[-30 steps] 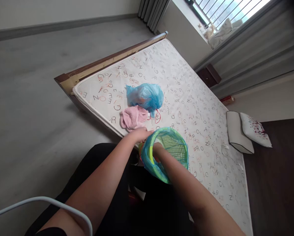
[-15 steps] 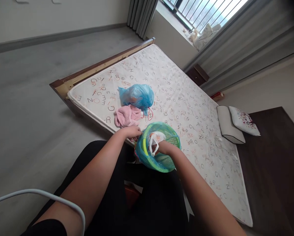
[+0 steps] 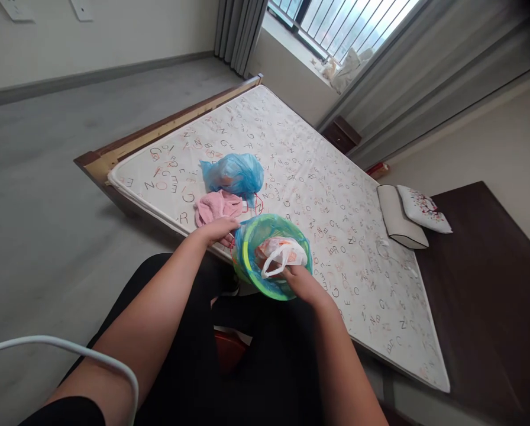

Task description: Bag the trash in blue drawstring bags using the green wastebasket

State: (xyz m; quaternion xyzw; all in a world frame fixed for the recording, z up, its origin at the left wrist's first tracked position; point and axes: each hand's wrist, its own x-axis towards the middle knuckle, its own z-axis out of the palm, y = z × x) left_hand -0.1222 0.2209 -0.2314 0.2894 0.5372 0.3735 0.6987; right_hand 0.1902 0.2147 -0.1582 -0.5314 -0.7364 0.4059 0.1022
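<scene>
A green plastic basket (image 3: 246, 248) lined with a thin blue bag stands before me at the mattress edge. My left hand (image 3: 223, 231) is closed at its left rim, pinching the blue liner. In the basket's mouth is a white plastic bag (image 3: 294, 253) with looped handles and something orange-brown showing through. My right hand (image 3: 303, 283) grips this bag from the near right side; its fingertips are partly hidden. Just beyond my left hand lies a crumpled pink cloth (image 3: 216, 206). A full blue plastic bag (image 3: 238, 173) rests behind the cloth, with a red string beside it.
The letter-printed mattress (image 3: 309, 177) lies on a wooden bed frame (image 3: 167, 127). Two pillows (image 3: 400, 219) sit at the far right by the dark headboard (image 3: 487, 284). A white cable (image 3: 47, 339) crosses my left arm. Grey floor (image 3: 47, 195) extends to the left.
My right hand has risen from deep inside the basket, bringing the white bag up towards the rim, where more of it shows. My left hand stays at the rim. The whole view has shifted slightly.
</scene>
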